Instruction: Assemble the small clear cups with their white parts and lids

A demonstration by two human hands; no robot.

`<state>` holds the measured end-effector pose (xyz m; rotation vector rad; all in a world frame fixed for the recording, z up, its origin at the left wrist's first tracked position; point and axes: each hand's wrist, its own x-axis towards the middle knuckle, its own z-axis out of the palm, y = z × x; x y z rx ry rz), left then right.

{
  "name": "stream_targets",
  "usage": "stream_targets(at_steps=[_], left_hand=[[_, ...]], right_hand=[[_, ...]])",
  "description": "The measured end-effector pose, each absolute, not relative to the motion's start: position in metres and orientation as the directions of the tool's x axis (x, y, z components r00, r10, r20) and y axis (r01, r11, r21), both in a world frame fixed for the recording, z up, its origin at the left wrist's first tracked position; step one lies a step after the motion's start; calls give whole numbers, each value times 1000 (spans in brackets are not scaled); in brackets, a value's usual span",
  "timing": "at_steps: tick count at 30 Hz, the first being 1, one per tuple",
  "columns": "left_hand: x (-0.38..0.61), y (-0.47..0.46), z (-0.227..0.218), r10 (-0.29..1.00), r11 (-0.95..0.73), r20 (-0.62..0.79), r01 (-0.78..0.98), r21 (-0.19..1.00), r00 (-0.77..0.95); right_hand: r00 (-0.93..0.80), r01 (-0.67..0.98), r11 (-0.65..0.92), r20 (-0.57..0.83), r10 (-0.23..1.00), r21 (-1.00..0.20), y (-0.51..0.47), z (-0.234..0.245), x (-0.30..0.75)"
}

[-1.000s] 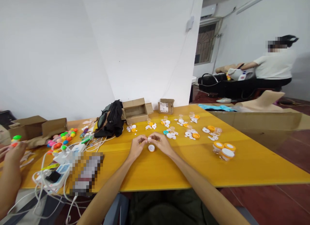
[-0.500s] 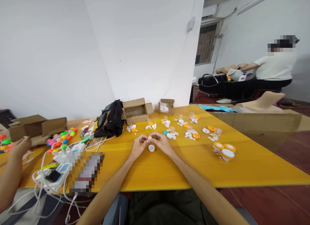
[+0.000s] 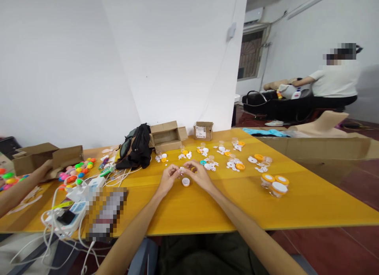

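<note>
My left hand (image 3: 168,179) and my right hand (image 3: 199,175) meet over the table, fingertips pinched on a small white piece with dark dots (image 3: 181,170). Fingers partly cover the piece, so its full shape is hidden. Just below them, a small round clear cup with a white rim (image 3: 185,182) rests on the table. Beyond my hands lie loose white pieces (image 3: 207,166), a teal ring (image 3: 203,162) and orange rings (image 3: 240,166) in small groups with clear cups. To the right stand three clear jars with orange-and-white lids (image 3: 279,188).
On the left are a power strip (image 3: 77,207) with tangled white cables, a blurred-out phone-like object (image 3: 108,213), colourful balls (image 3: 71,178) and a co-worker's arm (image 3: 25,192). A black bag (image 3: 137,148) and cardboard boxes (image 3: 166,136) line the back. Another person (image 3: 334,81) sits far right.
My hands stay nearly in place, and the white piece has turned and dropped slightly between my fingertips. The co-worker's arm at left has reached forward to the cardboard box.
</note>
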<state>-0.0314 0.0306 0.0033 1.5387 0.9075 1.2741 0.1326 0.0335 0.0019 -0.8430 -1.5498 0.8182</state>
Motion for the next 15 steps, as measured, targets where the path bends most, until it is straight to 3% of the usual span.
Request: stream_targets(at_steps=[3, 7, 11, 13, 15], left_hand=[[-31, 30, 5, 934, -305, 305, -28, 952, 188], [-32, 31, 5, 936, -297, 299, -36, 954, 186], [-32, 32, 4, 937, -271, 276, -54, 961, 212], [-31, 32, 5, 939, -280, 283, -42, 959, 198], [-31, 32, 7, 940, -288, 289, -31, 957, 180]], right_hand=[[-61, 31, 502, 500, 864, -864, 19, 17, 135], [-272, -257, 461, 521, 809, -849, -27, 49, 124], [-594, -572, 282, 626, 505, -770, -84, 91, 96], [-726, -599, 188, 627, 282, -778, -107, 110, 79], [-793, -543, 156, 565, 226, -825, -124, 120, 64]])
